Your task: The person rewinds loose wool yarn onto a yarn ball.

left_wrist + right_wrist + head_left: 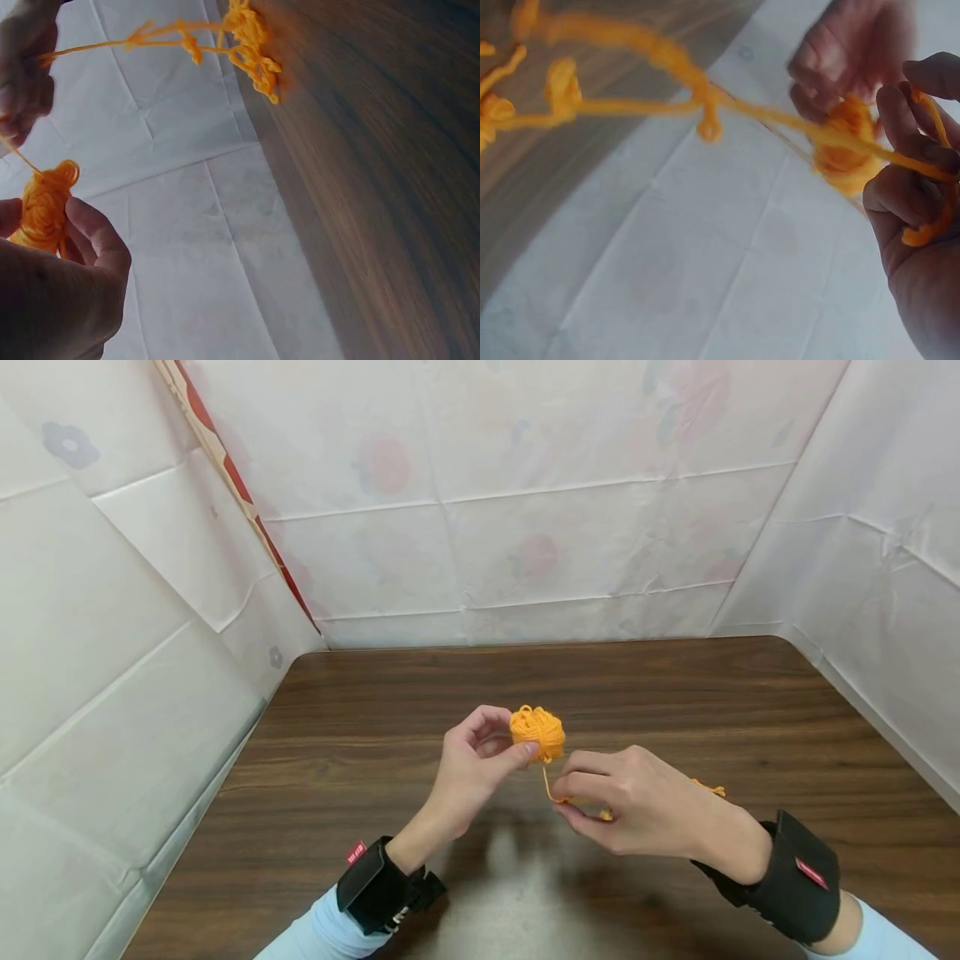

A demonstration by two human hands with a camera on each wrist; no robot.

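Both hands hover above the wooden table point(375, 710): the left hand point(472, 768) pinches a small ball of orange yarn point(537, 732) between thumb and curled fingers, while the right hand point(637, 802), just beside it, has its fingers curled round the loose yarn strand point(547, 783) running from the ball.

1. A small red tag point(356, 852) sits on the black left wrist strap point(372, 887), on the side nearest the hand; it bears white lettering too small to read.
2. A second red tag point(812, 873) lies on the black right wrist strap point(795, 881); no lettering can be made out on it.
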